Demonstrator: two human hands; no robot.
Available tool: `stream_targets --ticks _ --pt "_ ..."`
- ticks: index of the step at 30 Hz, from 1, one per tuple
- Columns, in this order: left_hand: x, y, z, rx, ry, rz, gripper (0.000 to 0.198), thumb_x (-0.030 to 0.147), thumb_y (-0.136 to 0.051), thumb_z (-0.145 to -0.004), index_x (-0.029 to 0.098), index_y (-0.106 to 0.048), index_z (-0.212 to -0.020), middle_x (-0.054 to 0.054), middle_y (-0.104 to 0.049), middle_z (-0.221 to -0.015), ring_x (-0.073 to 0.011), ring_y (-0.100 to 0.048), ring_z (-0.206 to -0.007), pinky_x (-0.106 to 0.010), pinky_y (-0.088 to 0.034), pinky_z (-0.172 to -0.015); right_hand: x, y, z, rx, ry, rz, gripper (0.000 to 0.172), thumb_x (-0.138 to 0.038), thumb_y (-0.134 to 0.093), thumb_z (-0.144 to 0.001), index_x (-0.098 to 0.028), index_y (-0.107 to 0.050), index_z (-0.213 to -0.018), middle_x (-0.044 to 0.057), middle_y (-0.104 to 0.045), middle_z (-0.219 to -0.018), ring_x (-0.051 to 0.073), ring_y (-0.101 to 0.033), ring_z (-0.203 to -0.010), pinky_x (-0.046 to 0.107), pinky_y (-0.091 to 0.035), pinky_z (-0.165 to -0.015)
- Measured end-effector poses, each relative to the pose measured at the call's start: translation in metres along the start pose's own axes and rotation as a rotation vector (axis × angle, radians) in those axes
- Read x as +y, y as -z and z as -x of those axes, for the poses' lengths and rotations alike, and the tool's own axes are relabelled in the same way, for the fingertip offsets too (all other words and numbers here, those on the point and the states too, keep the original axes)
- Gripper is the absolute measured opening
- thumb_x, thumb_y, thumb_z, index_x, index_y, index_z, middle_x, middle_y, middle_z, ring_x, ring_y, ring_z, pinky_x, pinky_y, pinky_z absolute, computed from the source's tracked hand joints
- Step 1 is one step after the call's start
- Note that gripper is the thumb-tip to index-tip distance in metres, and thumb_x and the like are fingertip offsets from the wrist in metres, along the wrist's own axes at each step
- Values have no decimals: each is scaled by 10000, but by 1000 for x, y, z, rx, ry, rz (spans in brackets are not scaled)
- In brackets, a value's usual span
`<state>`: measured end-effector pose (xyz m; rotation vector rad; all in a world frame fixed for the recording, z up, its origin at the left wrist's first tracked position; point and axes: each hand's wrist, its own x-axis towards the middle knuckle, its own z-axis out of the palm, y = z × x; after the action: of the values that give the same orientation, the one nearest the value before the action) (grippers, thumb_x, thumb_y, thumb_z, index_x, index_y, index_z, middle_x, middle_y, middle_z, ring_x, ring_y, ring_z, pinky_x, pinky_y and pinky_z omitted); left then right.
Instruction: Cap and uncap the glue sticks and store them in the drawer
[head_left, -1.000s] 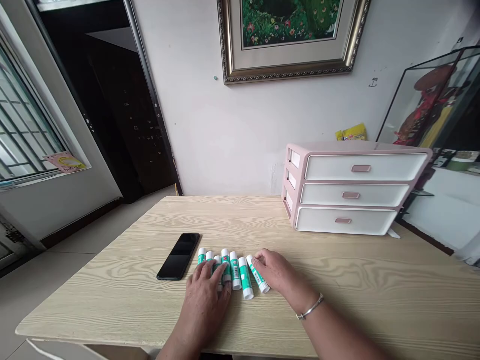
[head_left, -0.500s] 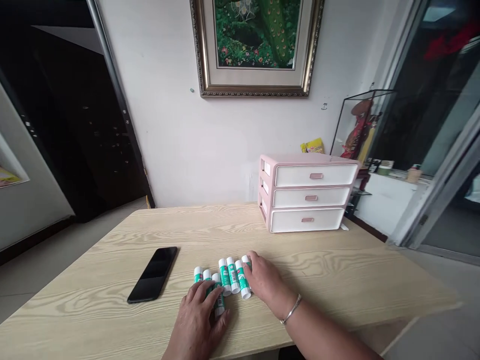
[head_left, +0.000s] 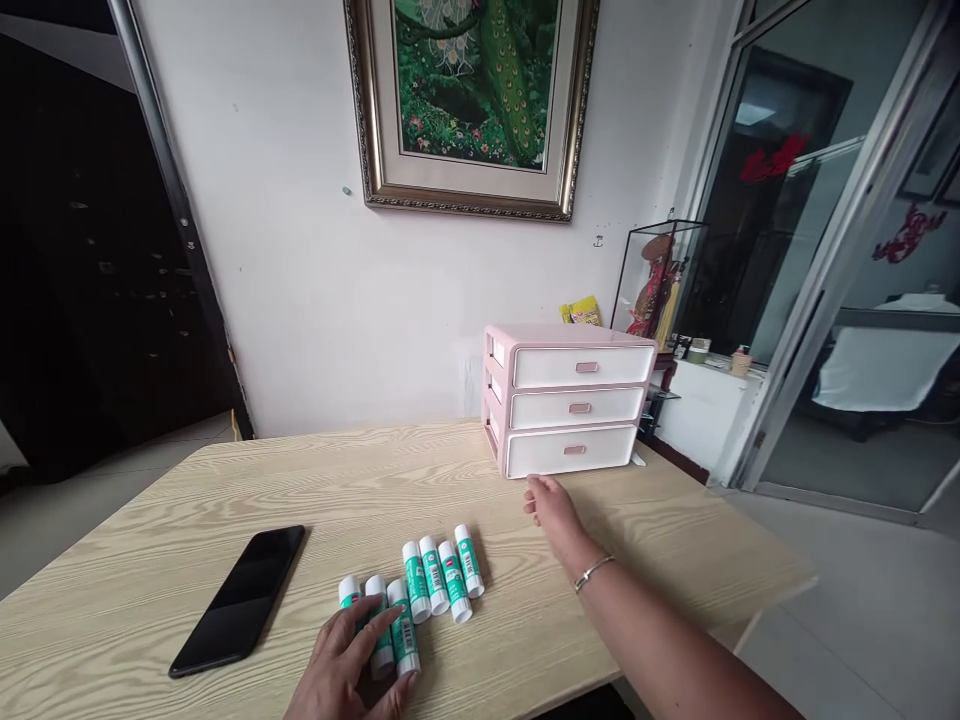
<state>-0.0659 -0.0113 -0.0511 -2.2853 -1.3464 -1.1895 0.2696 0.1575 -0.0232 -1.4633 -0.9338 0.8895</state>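
Observation:
Several glue sticks (head_left: 451, 582), white with green labels, lie side by side on the table in two loose groups. My left hand (head_left: 349, 655) rests with spread fingers over the nearer group, its fingertips touching a glue stick (head_left: 403, 630); the hand partly covers the sticks beside it. My right hand (head_left: 551, 505), with a silver bangle on the wrist, reaches forward over the table. Its fingers are curled in and nothing shows in them. It is just in front of the pink and white drawer unit (head_left: 574, 452), close below the bottom drawer, whose three drawers are all closed.
A black phone (head_left: 240, 600) lies on the wooden table (head_left: 360, 480), left of the glue sticks. A yellow packet (head_left: 581, 311) shows behind the drawer unit. A framed picture (head_left: 469, 195) hangs on the wall. A glass door (head_left: 810, 290) stands on the right.
My right hand has left the far end of the glue sticks and moved forward to the drawer unit, its fingers curling. My left hand stays on the nearer sticks. The view has turned right.

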Motion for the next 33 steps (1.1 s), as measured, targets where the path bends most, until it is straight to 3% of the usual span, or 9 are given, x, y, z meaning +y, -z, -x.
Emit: stream_targets --ticks 7,15,17,21,25,27,29,33 --pt "-11 -9 7 -18 53 64 497 493 -788 -741 369 -709 -1215 -47 -727 -1226 -284 -706 -1095 -354 -637 -874 -15 41 -48 162 -218 -297 130 -325 -535 -947 -196 -532 -966 27 -654 -804 116 -657 -644 189 -498 -525" --pt "-15 -8 11 -71 132 99 521 509 -796 -733 374 -708 -1228 -54 -704 -1276 -290 -683 -1155 -375 -616 -927 -31 47 -80 201 -346 -425 236 -426 -561 -972 -194 -570 -933 7 -623 -742 105 -633 -585 179 -479 -495" --pt "-14 -7 10 -78 147 112 514 508 -796 -734 374 -712 -1223 -56 -702 -1282 -290 -677 -1169 -381 -607 -945 -33 46 -83 206 -361 -420 252 -420 -573 -977 -172 -607 -1006 24 -648 -826 117 -645 -653 212 -515 -543" --pt "-11 -5 7 -73 175 146 463 509 -782 -753 367 -732 -1191 -59 -711 -1269 -281 -679 -1167 -381 -606 -945 -36 43 -83 208 -366 -406 347 -369 -616 -972 -160 -601 -1248 89 -637 -1205 207 -657 -989 402 -577 -834" --pt "-8 -2 6 -85 223 172 431 510 -772 -761 363 -749 -1165 -59 -719 -1256 -286 -680 -1163 -391 -607 -942 -38 44 -80 221 -364 -395 373 -364 -620 -969 -170 -587 -1286 100 -611 -1275 233 -639 -1066 444 -560 -893" --pt "-8 -1 6 -72 222 181 419 502 -769 -766 365 -750 -1162 -57 -721 -1254 -285 -683 -1160 -388 -606 -944 -36 46 -76 231 -359 -387 341 -370 -615 -972 -160 -604 -1241 87 -638 -1200 204 -657 -984 401 -575 -833" --pt "-8 -1 5 -64 219 185 405 493 -764 -774 369 -750 -1159 -52 -722 -1250 -279 -688 -1154 -378 -607 -942 -33 50 -71 242 -349 -379 255 -361 -599 -969 -142 -638 -1094 51 -672 -987 155 -664 -804 298 -570 -681" --pt "-10 -3 7 -73 228 189 377 488 -746 -789 363 -758 -1144 -49 -724 -1247 -277 -686 -1156 -374 -604 -946 -26 61 -54 253 -330 -373 161 -314 -587 -878 -177 -573 -795 -30 -556 -598 112 -588 -521 176 -415 -427"
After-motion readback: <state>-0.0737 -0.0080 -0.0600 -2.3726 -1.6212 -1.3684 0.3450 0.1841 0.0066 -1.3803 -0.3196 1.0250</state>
